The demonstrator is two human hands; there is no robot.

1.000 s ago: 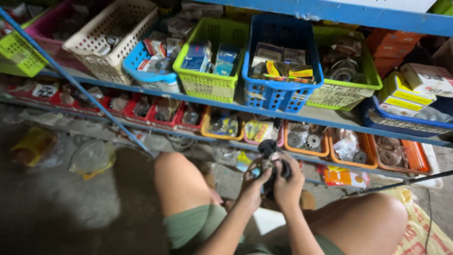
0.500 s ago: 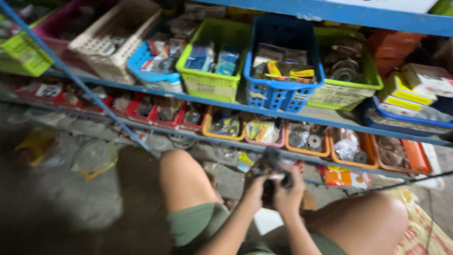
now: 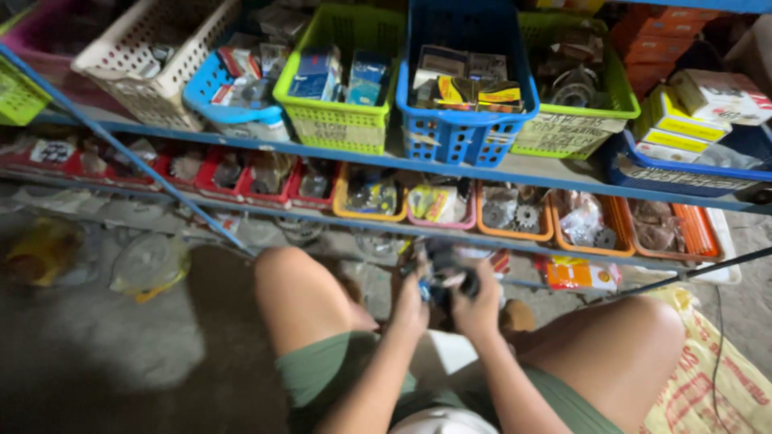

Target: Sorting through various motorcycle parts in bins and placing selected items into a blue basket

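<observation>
I crouch in front of a blue metal shelf rack, my bare knees to either side. Between my knees both hands grip a small dark metal part (image 3: 446, 277), blurred by motion. My left hand (image 3: 412, 301) holds its left side and my right hand (image 3: 476, 304) holds its right side, fingers closed around it. The part's shape is hard to make out; it looks round and black with a bluish bit on the left.
Above stand a white basket (image 3: 149, 60), a green basket (image 3: 338, 120) and a blue basket (image 3: 458, 133) of boxed parts. Low red trays (image 3: 233, 185) and orange trays (image 3: 515, 229) hold sprockets and bags. A plastic bag (image 3: 149, 265) lies on the floor, a yellow sack (image 3: 708, 378) at right.
The view has shifted closer to the shelf and my hands have turned the dark part; it is now held lower and more enclosed by my fingers.
</observation>
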